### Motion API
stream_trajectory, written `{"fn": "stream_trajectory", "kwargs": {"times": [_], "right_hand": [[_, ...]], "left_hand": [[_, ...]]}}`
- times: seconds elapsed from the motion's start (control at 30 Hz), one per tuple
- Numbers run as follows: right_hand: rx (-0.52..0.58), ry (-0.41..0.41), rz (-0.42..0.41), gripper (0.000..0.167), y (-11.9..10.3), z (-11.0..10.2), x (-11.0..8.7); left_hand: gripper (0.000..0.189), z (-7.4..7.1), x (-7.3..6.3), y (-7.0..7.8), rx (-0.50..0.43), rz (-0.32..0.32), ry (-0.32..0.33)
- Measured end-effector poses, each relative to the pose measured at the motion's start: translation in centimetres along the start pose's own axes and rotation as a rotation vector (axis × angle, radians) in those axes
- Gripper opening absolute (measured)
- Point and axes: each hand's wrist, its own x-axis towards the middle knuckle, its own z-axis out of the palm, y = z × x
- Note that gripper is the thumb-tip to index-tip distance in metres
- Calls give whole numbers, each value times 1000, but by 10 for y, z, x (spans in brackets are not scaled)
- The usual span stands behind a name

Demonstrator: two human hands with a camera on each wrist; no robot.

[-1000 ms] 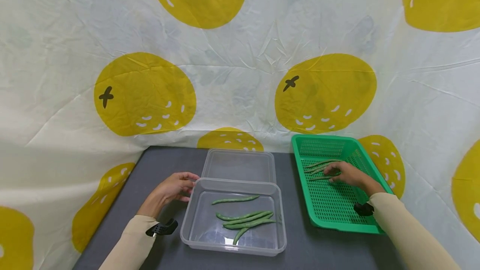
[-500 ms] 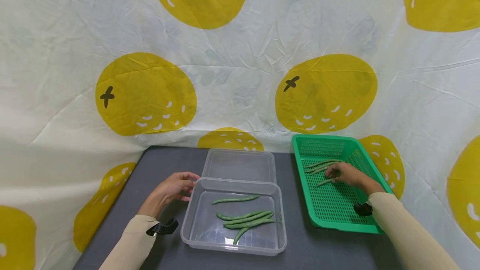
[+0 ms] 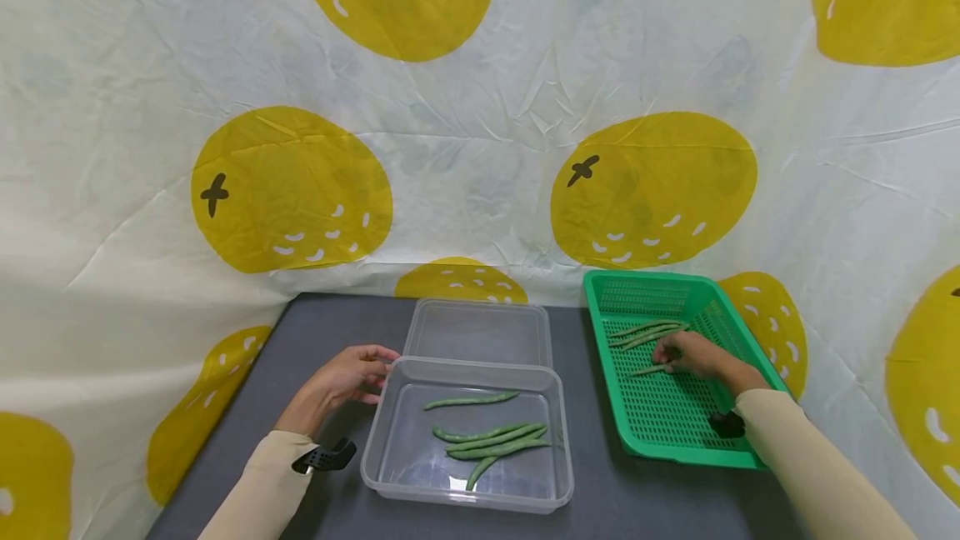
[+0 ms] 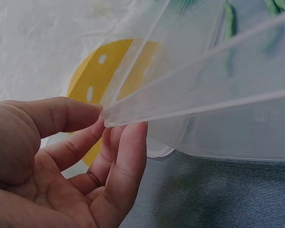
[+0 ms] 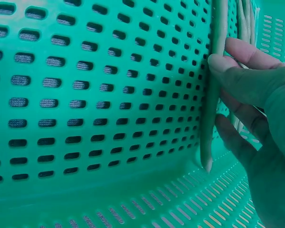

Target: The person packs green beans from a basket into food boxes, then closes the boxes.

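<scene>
My left hand (image 3: 347, 377) pinches the upper left corner of a clear plastic container (image 3: 465, 502), thumb on top of the rim and fingers below it in the left wrist view. Several green beans (image 3: 498, 445) lie on the container's floor. Inside a green perforated basket (image 3: 693, 458), my right hand (image 3: 692, 354) pinches one green bean (image 5: 209, 114) between thumb and fingers. That bean runs close along the basket floor. Behind the right fingers lie a few other green beans (image 3: 637, 335), side by side.
A clear lid (image 3: 480, 332) lies flat behind the container, which overlaps its front edge in the head view. Both containers stand on a dark grey table (image 3: 345, 315). A white cloth with yellow fruit prints (image 3: 465, 190) hangs behind and around the table.
The right fingers have closed on one green bean and drawn it slightly nearer, apart from the others in the basket. My left hand and the clear container have stayed in place.
</scene>
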Motion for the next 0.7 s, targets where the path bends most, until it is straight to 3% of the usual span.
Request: {"fn": "stream_trajectory", "kwargs": {"times": [0.7], "right_hand": [[-29,-55,-6,9,-5,0,-3]], "left_hand": [[38,2,0,-4,2,9,9]]}}
